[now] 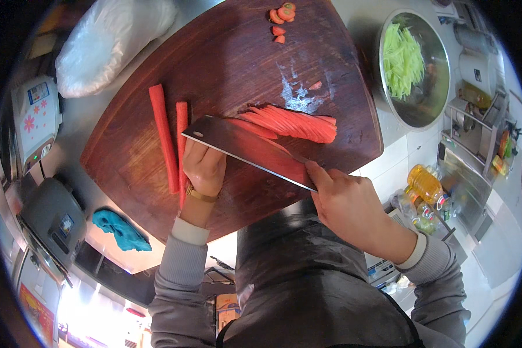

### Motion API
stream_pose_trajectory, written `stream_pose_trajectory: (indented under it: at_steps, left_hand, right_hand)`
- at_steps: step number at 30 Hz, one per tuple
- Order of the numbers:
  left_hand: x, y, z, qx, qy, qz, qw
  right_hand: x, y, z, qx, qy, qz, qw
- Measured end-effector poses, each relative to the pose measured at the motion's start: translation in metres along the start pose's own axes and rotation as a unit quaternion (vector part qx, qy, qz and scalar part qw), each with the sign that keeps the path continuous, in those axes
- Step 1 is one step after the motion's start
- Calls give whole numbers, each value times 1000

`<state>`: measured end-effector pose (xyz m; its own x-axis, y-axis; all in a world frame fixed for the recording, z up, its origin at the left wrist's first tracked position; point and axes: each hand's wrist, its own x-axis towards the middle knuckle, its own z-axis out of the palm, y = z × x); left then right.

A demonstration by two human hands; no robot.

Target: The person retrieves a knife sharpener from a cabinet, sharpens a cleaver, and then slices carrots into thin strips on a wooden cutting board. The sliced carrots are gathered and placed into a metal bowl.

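Observation:
My right hand (352, 206) grips the handle end of a wide Chinese cleaver (256, 152), its blade slanting up to the left above a dark wooden cutting board (226, 65). Behind the blade, the fingertips of my left hand (204, 169) are hidden, so what they hold does not show. Fanned carrot slices (296, 124) lie overlapped just beyond the cleaver, and more slices are partly covered by it. Left of the blade are two long peeled carrots (163, 139); the thinner carrot (182, 115) passes beside my left wrist.
Carrot end pieces (282, 14) sit at the board's far side. A steel bowl (435, 93) of pale green shreds (402, 61) stands to the right. On the left are a plastic bag (100, 52), a teal cloth (119, 228) and a white appliance (35, 117). Oil bottles (424, 180) stand lower right.

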<state>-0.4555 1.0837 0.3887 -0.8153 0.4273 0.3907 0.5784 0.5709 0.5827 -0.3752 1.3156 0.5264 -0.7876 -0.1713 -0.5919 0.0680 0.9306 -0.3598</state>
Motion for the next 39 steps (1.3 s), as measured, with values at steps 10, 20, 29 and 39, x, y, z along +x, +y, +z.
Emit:
stream_pose_trajectory:
  at_steps: [10,20,29,39]
  left_hand:
    - [5,3,0,-12,4,-8,1000]
    - [4,3,1,17,25,-2,1000]
    - [0,0,0,6,10,-1,1000]
    - [-2,-1,0,-5,10,-3,1000]
  right_hand:
    - [24,1,29,-34,58,-23,997]
    - [18,11,32,-19,136,-72,988]
    - [-4,3,10,-8,76,-36,996]
    - [4,-4,14,-19,41,-10,999]
